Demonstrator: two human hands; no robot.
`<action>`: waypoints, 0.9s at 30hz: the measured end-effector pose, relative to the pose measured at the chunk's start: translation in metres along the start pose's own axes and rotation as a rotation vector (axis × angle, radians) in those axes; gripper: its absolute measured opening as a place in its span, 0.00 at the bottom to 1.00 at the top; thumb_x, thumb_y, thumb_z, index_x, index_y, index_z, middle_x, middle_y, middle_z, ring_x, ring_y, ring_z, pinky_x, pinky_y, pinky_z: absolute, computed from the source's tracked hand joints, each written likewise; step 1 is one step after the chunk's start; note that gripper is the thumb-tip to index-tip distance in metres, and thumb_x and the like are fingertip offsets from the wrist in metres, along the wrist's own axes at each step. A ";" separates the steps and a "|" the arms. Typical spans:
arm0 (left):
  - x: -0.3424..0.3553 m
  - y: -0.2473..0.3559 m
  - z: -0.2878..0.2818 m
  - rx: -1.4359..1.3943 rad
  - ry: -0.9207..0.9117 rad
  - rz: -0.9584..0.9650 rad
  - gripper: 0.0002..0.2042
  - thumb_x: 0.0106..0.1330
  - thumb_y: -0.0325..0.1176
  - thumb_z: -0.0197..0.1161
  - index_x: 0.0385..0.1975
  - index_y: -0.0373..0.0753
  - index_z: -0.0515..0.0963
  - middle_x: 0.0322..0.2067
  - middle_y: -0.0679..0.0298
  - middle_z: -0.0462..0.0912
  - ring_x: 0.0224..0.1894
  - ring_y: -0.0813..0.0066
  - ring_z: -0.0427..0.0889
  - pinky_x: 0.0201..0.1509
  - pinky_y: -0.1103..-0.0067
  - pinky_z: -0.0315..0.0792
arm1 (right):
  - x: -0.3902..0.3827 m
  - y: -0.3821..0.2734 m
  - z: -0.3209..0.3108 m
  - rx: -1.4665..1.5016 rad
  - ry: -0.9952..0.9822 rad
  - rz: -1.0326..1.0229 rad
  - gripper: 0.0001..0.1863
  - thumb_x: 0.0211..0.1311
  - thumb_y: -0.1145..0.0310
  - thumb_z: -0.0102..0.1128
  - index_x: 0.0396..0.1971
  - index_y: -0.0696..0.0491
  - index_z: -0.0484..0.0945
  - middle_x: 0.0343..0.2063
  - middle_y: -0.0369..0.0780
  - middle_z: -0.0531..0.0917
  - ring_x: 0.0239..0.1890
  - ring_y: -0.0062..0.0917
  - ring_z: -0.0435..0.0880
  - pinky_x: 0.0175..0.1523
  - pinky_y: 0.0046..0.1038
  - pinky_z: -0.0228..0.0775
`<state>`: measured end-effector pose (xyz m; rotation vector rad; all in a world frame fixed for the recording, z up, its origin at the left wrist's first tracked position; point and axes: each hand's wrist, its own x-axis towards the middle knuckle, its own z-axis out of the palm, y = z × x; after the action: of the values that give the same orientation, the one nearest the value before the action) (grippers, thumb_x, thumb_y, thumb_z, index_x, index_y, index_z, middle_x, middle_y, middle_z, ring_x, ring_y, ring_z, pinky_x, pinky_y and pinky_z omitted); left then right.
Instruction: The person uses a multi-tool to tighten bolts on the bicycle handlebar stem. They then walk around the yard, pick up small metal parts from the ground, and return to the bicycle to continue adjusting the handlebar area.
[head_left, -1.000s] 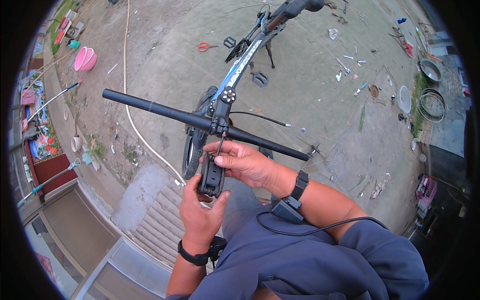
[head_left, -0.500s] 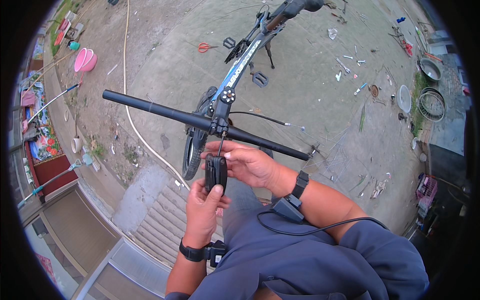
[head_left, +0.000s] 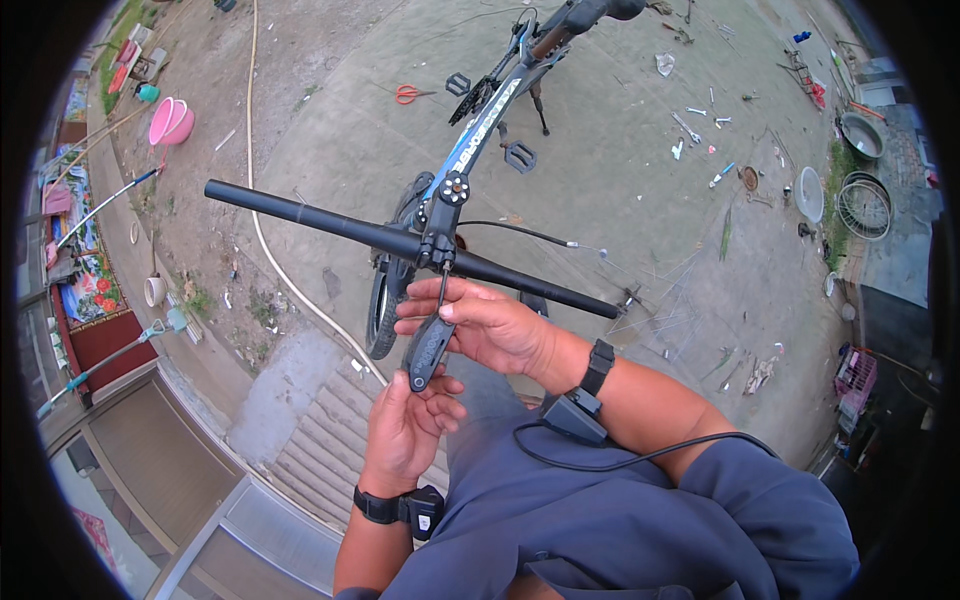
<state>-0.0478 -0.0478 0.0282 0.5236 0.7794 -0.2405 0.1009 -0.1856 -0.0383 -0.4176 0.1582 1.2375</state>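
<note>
A black folding hex-key multi-tool (head_left: 428, 352) hangs below the handlebar stem (head_left: 438, 245), its slim key reaching up to the bolt there. My right hand (head_left: 495, 325) closes around the upper end of the tool and its key, thumb and forefinger pinching. From below, my left hand (head_left: 405, 425) has the tool's lower end between thumb and forefinger; its other fingers curl loosely apart. The straight black handlebar (head_left: 310, 213) runs crosswise through the stem. Behind it stretches the blue and black bicycle frame (head_left: 490, 118), and the front wheel (head_left: 382, 315) shows below the bar.
A cut-ended cable (head_left: 530, 233) sticks out right of the stem. Red-handled scissors (head_left: 410, 95) lie on the ground beyond. Wrenches (head_left: 688, 127) and loose spokes (head_left: 665, 295) are scattered at right. A pale hose (head_left: 262, 225) and a pink bucket (head_left: 172, 122) lie left.
The multi-tool has turned about its key, showing its broad side and tilting lower-left. My left hand has slid down to the tool's lower end. My right hand stays nearly in place.
</note>
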 end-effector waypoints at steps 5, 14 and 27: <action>-0.001 -0.008 0.013 0.776 0.280 0.324 0.19 0.69 0.28 0.65 0.56 0.31 0.69 0.40 0.54 0.83 0.30 0.69 0.84 0.32 0.77 0.80 | -0.002 -0.002 0.000 -0.072 0.013 0.036 0.31 0.71 0.60 0.60 0.68 0.55 0.65 0.62 0.45 0.75 0.66 0.35 0.75 0.71 0.41 0.65; 0.006 -0.008 -0.005 0.086 0.009 -0.009 0.23 0.79 0.46 0.51 0.62 0.33 0.66 0.50 0.47 0.82 0.46 0.58 0.88 0.40 0.74 0.83 | -0.002 -0.001 0.006 -0.045 0.022 0.027 0.30 0.69 0.66 0.60 0.68 0.57 0.63 0.59 0.46 0.77 0.63 0.34 0.78 0.66 0.39 0.71; 0.003 -0.006 0.007 1.068 0.270 0.608 0.24 0.67 0.20 0.62 0.64 0.33 0.68 0.44 0.56 0.81 0.42 0.71 0.86 0.40 0.78 0.80 | 0.000 -0.001 0.006 -0.100 0.049 0.032 0.29 0.70 0.65 0.62 0.66 0.56 0.66 0.59 0.45 0.77 0.63 0.34 0.78 0.69 0.38 0.68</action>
<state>-0.0441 -0.0563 0.0282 1.7953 0.6682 0.0067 0.1013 -0.1833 -0.0331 -0.5346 0.1456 1.2709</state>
